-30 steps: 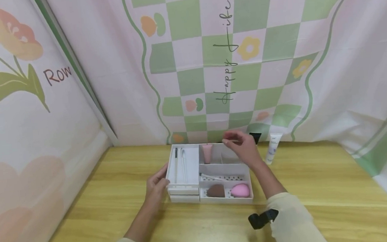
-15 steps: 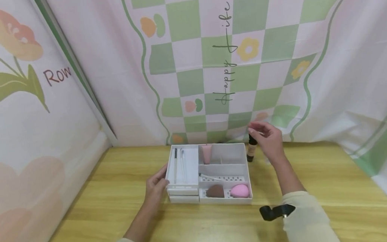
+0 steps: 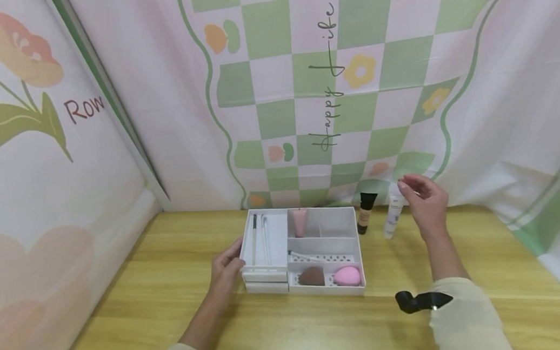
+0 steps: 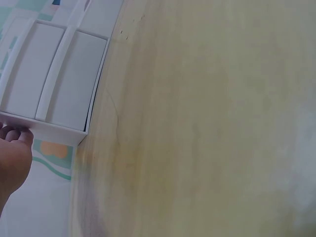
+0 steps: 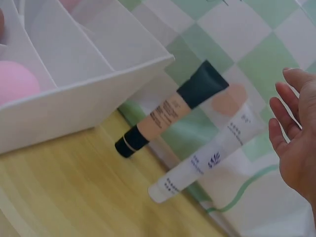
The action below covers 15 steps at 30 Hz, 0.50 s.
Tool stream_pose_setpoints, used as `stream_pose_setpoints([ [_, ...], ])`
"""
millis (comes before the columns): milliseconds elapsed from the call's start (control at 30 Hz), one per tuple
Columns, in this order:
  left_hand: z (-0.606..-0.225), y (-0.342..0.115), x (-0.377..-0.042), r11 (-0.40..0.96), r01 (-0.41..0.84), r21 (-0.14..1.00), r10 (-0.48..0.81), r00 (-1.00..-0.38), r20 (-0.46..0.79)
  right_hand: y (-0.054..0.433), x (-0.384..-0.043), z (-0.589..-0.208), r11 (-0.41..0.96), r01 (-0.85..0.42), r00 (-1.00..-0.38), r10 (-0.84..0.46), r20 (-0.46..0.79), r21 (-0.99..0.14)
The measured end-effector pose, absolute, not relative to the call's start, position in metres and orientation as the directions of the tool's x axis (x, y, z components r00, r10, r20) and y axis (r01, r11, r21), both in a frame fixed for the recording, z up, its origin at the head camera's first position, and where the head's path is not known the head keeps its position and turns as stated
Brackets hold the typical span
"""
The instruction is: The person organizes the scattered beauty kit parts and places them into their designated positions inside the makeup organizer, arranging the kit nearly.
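A white organizer box (image 3: 270, 241) stands on the table, with my left hand (image 3: 226, 269) against its left side. The left wrist view shows those fingertips (image 4: 22, 134) touching the side wall, near the drawers. My right hand (image 3: 426, 202) is raised at the back right, fingers loosely bent and holding nothing. Just left of it stands a white squeeze tube (image 3: 393, 218), upright on its cap. The right wrist view shows a gap between this hand (image 5: 301, 133) and the tube. A black-ended beige tube (image 3: 364, 218) stands between the white tube and the box.
Inside the box are a pink tube (image 3: 300, 222), a brown sponge (image 3: 312, 276), a pink sponge (image 3: 347, 276), a dark-tipped brush (image 3: 254, 236) and other slim sticks. A patterned curtain (image 3: 314, 113) hangs directly behind the table (image 3: 291, 331).
My right hand has moved right, from above the box's back compartments, past the black-ended tube, to beside the white tube. My left hand and the box have stayed put.
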<state>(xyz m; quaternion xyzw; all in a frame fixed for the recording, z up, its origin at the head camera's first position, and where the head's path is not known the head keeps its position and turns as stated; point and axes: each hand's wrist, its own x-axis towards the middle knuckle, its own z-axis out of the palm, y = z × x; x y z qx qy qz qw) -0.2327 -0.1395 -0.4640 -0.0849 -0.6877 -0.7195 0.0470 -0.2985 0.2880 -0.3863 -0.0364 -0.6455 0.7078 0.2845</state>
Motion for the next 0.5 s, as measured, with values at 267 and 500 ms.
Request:
stream_pose_setpoints([
  [267, -0.464, -0.139, -0.233, -0.046, 0.198, 0.979, 0.045, -0.979, 0.2, 0.305, -0.296, -0.406, 0.001, -0.242, -0.849, 0.484, 0.213, -0.97],
  [500, -0.464, -0.138, -0.234, -0.041, 0.194, 0.98, 0.037, -0.98, 0.195, 0.312, -0.297, -0.423, -0.004, -0.168, -0.873, 0.465, 0.147, -0.986],
])
